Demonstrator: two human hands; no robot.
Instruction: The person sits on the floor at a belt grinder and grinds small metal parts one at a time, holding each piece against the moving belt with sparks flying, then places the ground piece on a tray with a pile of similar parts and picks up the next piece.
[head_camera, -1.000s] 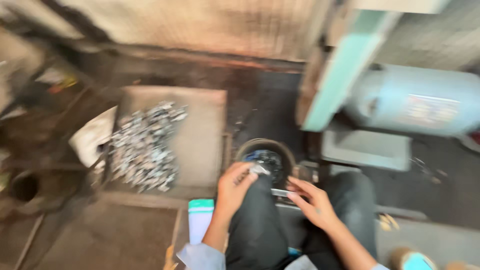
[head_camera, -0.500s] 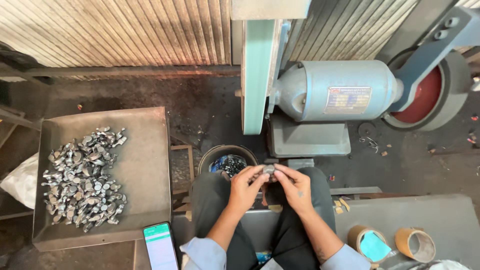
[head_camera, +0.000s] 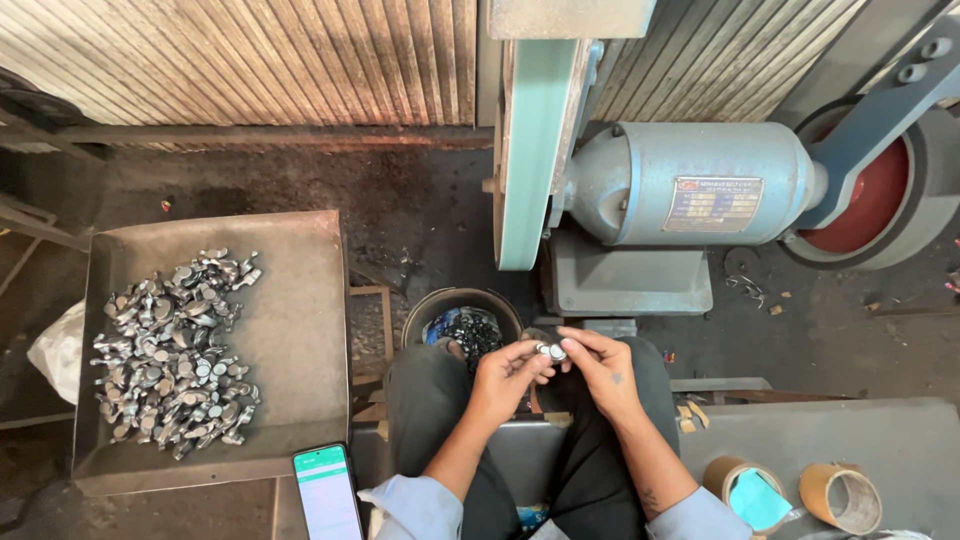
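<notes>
Centrally, a small metal part (head_camera: 551, 351) sits pinched between the fingertips of the left hand (head_camera: 505, 372) and right hand (head_camera: 603, 368), both grasping it (its long axis is too small to judge); just beyond them stands the bucket (head_camera: 430, 310).

A grey motor (head_camera: 690, 185), green belt guard (head_camera: 530, 150), phone (head_camera: 326, 492) and tape rolls (head_camera: 840, 497).

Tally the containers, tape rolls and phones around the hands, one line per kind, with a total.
Metal tray: 1
Round bucket: 1
Tape rolls: 2
Phone: 1
Total: 5
</notes>
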